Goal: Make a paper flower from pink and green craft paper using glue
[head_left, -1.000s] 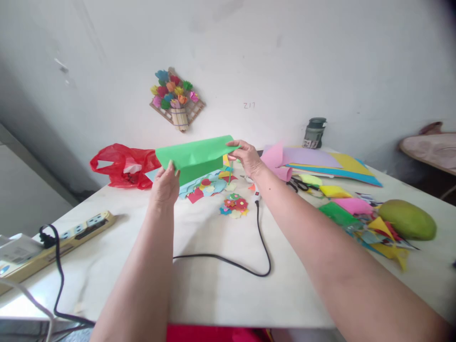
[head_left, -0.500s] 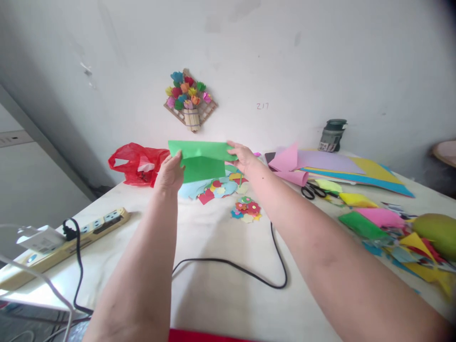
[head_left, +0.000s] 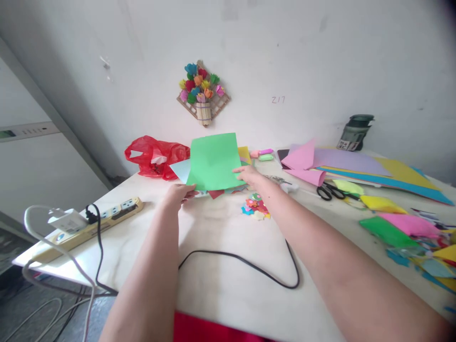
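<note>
A sheet of green paper [head_left: 214, 161] is spread out and tilted toward me above the far part of the table. My left hand [head_left: 180, 194] pinches its lower left corner. At its right edge, my right hand [head_left: 249, 175] grips the paper between thumb and fingers. Partly hidden beneath the sheet lie paper cut-outs, with a light blue piece [head_left: 180, 170] and a yellow piece [head_left: 244, 154] showing at the sides. Just in front of my right hand sits a small heap of flower-shaped paper cut-outs [head_left: 255, 206].
A red plastic bag [head_left: 156, 156] lies left of the sheet. Left is a power strip [head_left: 117, 211] with cords; a black cable [head_left: 235, 256] loops across the front. Scissors [head_left: 331, 191], coloured paper sheets [head_left: 352, 161], a bottle [head_left: 356, 133] and paper scraps [head_left: 409, 230] are on the right.
The green paper has gone from folded over to opened out. My left hand has moved down to its lower corner, and my right hand to its right edge. The view has turned slightly left.
</note>
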Demonstrator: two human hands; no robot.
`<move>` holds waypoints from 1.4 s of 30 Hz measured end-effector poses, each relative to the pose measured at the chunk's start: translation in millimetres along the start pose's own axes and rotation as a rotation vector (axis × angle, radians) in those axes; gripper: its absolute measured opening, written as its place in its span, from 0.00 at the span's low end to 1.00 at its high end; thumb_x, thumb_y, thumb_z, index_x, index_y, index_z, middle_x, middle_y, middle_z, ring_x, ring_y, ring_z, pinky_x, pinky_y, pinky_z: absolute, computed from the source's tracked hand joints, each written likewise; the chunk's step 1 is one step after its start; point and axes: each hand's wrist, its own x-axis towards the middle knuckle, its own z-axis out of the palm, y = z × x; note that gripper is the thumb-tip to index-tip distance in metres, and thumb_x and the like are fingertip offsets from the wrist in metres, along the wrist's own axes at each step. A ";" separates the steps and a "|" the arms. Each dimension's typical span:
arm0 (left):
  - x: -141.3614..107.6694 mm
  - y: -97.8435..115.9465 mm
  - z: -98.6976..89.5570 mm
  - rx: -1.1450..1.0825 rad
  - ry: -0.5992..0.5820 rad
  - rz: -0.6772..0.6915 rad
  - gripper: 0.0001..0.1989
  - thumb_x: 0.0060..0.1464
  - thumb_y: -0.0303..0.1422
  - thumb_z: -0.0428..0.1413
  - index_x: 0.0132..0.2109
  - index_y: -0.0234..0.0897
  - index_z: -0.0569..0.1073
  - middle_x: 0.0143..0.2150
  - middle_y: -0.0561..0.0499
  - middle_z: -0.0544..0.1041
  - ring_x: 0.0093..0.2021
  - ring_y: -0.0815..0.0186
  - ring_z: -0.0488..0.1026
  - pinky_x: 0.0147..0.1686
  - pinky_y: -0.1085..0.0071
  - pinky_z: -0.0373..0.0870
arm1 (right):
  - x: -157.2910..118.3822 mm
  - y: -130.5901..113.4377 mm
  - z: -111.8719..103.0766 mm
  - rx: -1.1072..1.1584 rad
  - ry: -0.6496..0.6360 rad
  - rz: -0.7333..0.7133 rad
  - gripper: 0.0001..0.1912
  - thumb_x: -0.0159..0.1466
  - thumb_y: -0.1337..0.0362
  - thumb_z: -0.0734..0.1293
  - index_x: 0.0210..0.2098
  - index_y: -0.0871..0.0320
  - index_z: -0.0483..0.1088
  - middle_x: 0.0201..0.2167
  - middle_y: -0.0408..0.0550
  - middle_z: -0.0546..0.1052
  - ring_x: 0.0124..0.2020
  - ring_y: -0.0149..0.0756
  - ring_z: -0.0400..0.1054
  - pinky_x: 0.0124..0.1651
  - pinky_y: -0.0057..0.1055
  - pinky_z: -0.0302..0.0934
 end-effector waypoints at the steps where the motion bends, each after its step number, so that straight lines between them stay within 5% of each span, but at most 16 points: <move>1: -0.7 -1.7 0.4 0.039 0.009 -0.007 0.13 0.30 0.38 0.63 0.21 0.34 0.70 0.22 0.46 0.75 0.21 0.68 0.67 0.20 0.73 0.54 | -1.1 1.4 3.0 -0.105 0.009 -0.017 0.23 0.50 0.78 0.60 0.45 0.60 0.71 0.42 0.49 0.75 0.41 0.32 0.68 0.43 0.26 0.61; 6: 0.1 -4.3 4.7 0.293 0.026 -0.043 0.12 0.30 0.34 0.62 0.14 0.34 0.68 0.14 0.49 0.70 0.14 0.72 0.59 0.17 0.72 0.53 | -14.6 -5.1 4.2 -0.510 0.080 -0.071 0.18 0.52 0.75 0.63 0.42 0.61 0.73 0.47 0.54 0.72 0.48 0.42 0.64 0.47 0.32 0.58; 9: 2.3 -6.4 7.6 0.349 0.035 -0.055 0.12 0.28 0.32 0.63 0.12 0.35 0.66 0.12 0.50 0.68 0.12 0.72 0.57 0.16 0.72 0.52 | -29.1 -13.6 4.6 -0.802 0.239 -0.323 0.13 0.54 0.65 0.65 0.39 0.58 0.74 0.51 0.55 0.67 0.51 0.48 0.59 0.49 0.39 0.55; 12: 3.9 -8.9 9.3 0.276 0.013 -0.046 0.13 0.29 0.32 0.63 0.11 0.36 0.66 0.12 0.48 0.68 0.11 0.72 0.56 0.15 0.72 0.50 | -42.3 -20.6 14.0 -0.884 0.099 -0.583 0.10 0.58 0.63 0.64 0.36 0.55 0.75 0.42 0.51 0.72 0.46 0.42 0.62 0.48 0.36 0.55; 17: 2.6 -9.6 6.0 0.116 -0.069 -0.087 0.13 0.28 0.32 0.64 0.12 0.35 0.66 0.12 0.47 0.68 0.10 0.72 0.55 0.14 0.72 0.47 | -51.5 -19.1 40.5 -0.913 -0.103 -0.648 0.09 0.58 0.63 0.64 0.36 0.55 0.75 0.38 0.48 0.74 0.43 0.38 0.65 0.40 0.30 0.56; 29: -2.1 -1.7 -6.2 0.136 -0.209 -0.192 0.16 0.29 0.37 0.65 0.15 0.34 0.66 0.13 0.49 0.66 0.12 0.73 0.56 0.13 0.74 0.48 | -49.7 -9.3 69.2 -1.046 -0.125 -0.768 0.14 0.62 0.67 0.55 0.37 0.57 0.72 0.37 0.51 0.74 0.41 0.39 0.65 0.34 0.30 0.55; 32: -4.2 -1.4 -12.6 0.289 -0.114 -0.052 0.16 0.26 0.38 0.66 0.20 0.35 0.69 0.16 0.48 0.69 0.15 0.68 0.62 0.17 0.71 0.56 | -48.6 -9.5 69.0 -1.036 -0.128 -0.731 0.15 0.62 0.66 0.55 0.36 0.55 0.73 0.37 0.50 0.74 0.40 0.38 0.66 0.32 0.29 0.55; 37: -1.6 -7.2 -22.0 0.386 -0.062 0.526 0.23 0.24 0.36 0.66 0.34 0.41 0.74 0.34 0.48 0.74 0.36 0.58 0.70 0.34 0.65 0.66 | -44.9 -14.8 63.7 -0.968 -0.177 -0.603 0.12 0.59 0.65 0.59 0.36 0.51 0.74 0.39 0.44 0.75 0.39 0.36 0.67 0.31 0.28 0.55; 42: -0.6 -12.3 -21.6 0.506 -0.083 0.866 0.31 0.26 0.31 0.66 0.44 0.44 0.70 0.53 0.46 0.66 0.56 0.50 0.57 0.55 0.54 0.51 | -43.7 -15.8 62.6 -0.931 -0.179 -0.562 0.12 0.57 0.64 0.60 0.35 0.50 0.75 0.39 0.43 0.75 0.41 0.36 0.67 0.32 0.28 0.55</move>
